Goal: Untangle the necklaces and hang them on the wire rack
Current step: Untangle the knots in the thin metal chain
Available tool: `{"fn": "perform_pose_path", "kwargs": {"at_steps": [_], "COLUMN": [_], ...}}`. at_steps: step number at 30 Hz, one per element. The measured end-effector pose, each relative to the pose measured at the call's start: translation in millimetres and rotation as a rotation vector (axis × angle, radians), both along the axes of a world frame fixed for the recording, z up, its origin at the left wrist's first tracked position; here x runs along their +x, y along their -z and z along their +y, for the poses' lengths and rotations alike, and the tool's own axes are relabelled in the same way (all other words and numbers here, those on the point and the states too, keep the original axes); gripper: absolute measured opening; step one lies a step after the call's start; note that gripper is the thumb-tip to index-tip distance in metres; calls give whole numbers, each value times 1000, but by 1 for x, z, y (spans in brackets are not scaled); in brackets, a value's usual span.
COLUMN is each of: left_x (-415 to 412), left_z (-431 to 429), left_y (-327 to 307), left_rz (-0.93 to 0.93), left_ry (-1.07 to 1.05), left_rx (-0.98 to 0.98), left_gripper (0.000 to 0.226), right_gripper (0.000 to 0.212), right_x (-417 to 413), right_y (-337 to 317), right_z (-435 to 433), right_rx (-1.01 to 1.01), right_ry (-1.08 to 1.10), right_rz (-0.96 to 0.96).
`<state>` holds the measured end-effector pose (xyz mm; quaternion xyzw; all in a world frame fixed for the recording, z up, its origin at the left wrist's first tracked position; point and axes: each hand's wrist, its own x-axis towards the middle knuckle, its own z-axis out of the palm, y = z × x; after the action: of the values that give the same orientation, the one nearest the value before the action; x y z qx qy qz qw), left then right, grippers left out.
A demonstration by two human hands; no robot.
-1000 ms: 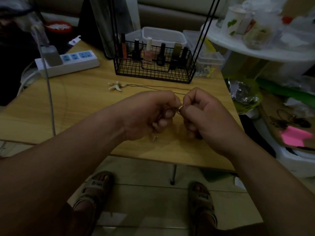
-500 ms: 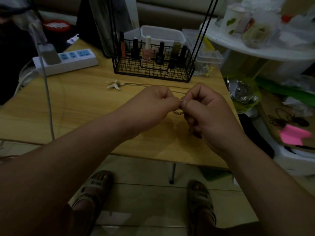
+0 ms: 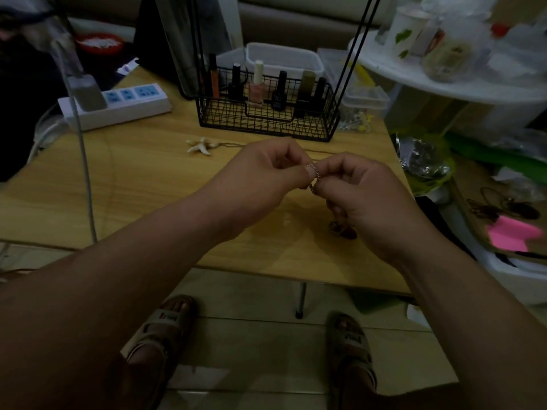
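Untangling step, prob: left hand [image 3: 266,176] & right hand [image 3: 364,193] pinch thin silver chain necklace [image 3: 314,173]; next needs gentle teasing apart, then black wire rack [image 3: 266,122] at 12 o'clock

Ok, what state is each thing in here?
Left hand: pinching the silver chain.
Right hand: pinching the same chain.
Silver chain: held above the table between both hands.
Starfish necklace: lying on the table, untouched.
Wire rack: upright, no necklace visible on it.
Power strip: one adapter plugged in.
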<state>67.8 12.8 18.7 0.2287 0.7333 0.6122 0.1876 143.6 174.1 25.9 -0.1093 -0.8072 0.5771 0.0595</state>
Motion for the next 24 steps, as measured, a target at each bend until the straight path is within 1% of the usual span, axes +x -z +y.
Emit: {"fn": "perform_pose_path", "kwargs": {"at_steps": [2,3,4,5,7,9,11,13,15,19,24], "left_x": [0,-1,-3,-4,-6,-7,-7,-7,-8,-10,-12], "left_z": [0,-1,-2,-3,-4,-5,-4,-4,-5,-5,-5], "left_y": [1,0,-1,-3,-6,-8,-8,-7,-7,-5,-4], "left_rz": [-41,-65,-98,-144,-249,-329,-388,-437,-470,-460,-449], "left_ry": [-6,-2,13,43,123,183,218,235,226,137,57], "left_rx": [15,18,24,34,58,88,120,143,164,176,130], "left_gripper": [8,8,7,4,5,10,18,22,22,18,14], "right_gripper": [9,9,9,11,15,16,16,14,9,8,16], "right_x": [1,2,2,2,1,1,1,2,2,2,1], "right_y": [-2,-3,-4,-5,-6,-5,-4,-3,-4,-4,-5], "right_z": [3,4,4,4,4,4,5,7,8,10,12], "right_rx": [86,97,66,-16,-246,-445,-570,-592,-557,-514,-593], "right_ry": [-26,-28,-29,-29,-33,-43,-57,-81,-109,-139,-87], "right_rz": [-26,-41,-55,-68,-78,-89,-104,-116,-127,-147,-132]}}
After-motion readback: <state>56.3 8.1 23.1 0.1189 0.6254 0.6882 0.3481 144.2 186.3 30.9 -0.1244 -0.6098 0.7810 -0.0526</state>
